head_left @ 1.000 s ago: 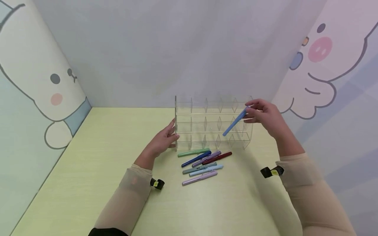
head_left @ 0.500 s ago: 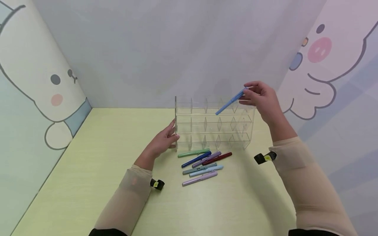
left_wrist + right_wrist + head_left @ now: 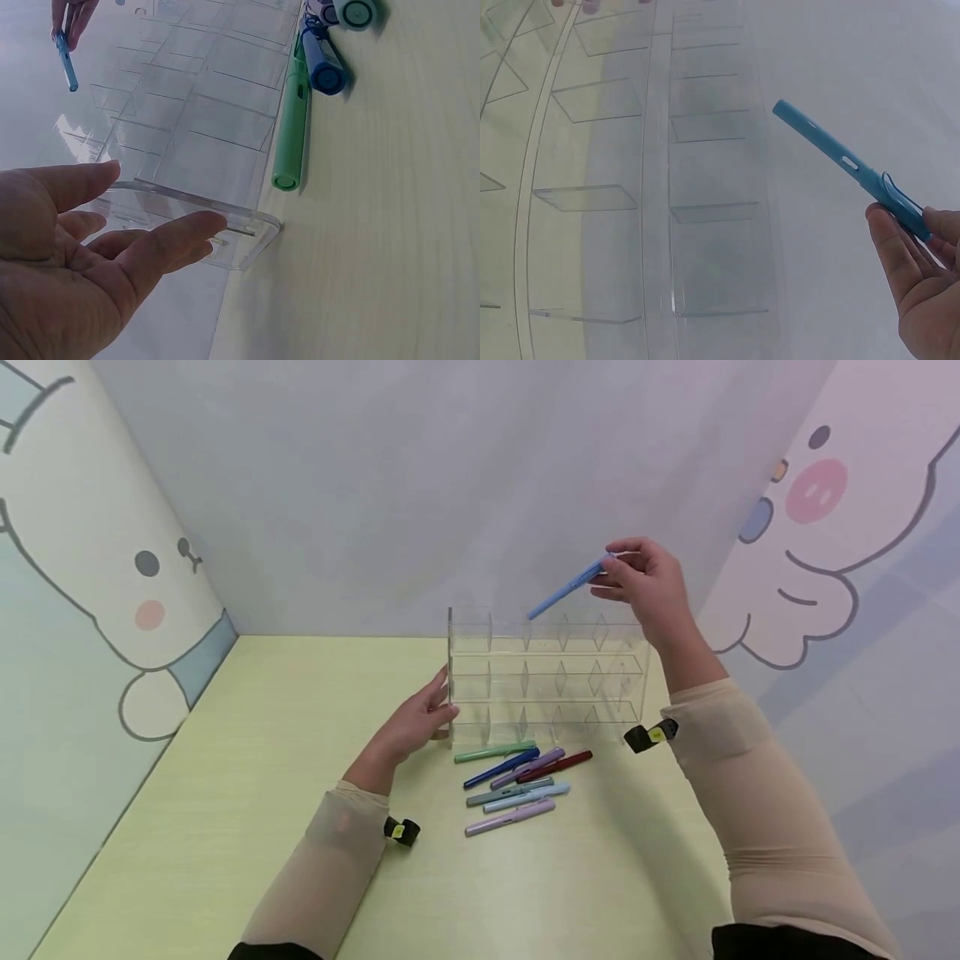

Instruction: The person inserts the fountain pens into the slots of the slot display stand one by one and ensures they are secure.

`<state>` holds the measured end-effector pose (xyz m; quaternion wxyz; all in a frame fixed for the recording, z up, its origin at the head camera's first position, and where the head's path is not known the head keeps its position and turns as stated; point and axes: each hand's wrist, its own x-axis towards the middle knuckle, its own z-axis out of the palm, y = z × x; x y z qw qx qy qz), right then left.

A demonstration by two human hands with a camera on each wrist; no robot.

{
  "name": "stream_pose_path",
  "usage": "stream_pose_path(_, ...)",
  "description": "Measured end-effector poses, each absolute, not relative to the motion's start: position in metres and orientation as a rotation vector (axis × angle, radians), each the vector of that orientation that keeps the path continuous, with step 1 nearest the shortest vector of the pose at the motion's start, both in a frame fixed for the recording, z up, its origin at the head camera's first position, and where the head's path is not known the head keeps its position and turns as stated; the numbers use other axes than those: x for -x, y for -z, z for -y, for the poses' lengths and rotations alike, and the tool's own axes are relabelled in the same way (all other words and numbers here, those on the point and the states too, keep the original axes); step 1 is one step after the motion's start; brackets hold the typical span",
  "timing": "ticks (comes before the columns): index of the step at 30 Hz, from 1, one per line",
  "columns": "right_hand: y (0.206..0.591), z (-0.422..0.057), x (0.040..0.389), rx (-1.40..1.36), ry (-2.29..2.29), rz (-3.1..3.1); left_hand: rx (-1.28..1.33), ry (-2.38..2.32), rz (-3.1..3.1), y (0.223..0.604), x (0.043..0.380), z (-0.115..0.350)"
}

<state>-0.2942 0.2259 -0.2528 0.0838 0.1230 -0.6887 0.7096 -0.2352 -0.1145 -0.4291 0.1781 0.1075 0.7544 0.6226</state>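
My right hand (image 3: 651, 583) pinches a light blue fountain pen (image 3: 566, 587) by its capped end, above the top tier of a clear acrylic rack (image 3: 543, 687). In the right wrist view, the same pen (image 3: 825, 142) slants with its barrel end up and left, apart from the rack's dividers. My left hand (image 3: 411, 723) rests against the rack's left side panel. The left wrist view has its fairly straight fingers (image 3: 169, 244) along that panel (image 3: 247, 221). Just in front of the rack lie a green pen (image 3: 491, 752), a dark blue pen (image 3: 498, 769) and several others.
A dark red pen (image 3: 558, 766) and a lilac pen (image 3: 510, 818) belong to the loose group on the pale yellow table (image 3: 315, 693). A plain grey backdrop (image 3: 360, 510) hangs behind the rack. Printed side panels (image 3: 892, 635) flank the table.
My right hand has risen and moved left with the blue pen, from before the rack's lower tiers to above the top one. The left hand stays at the side panel.
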Motion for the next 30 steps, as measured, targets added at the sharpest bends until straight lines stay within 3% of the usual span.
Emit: stream_pose_path(30, 0.292, -0.2, 0.296, -0.425, -1.888, 2.415, -0.322, -1.746, -2.144, 0.428, 0.236, 0.113)
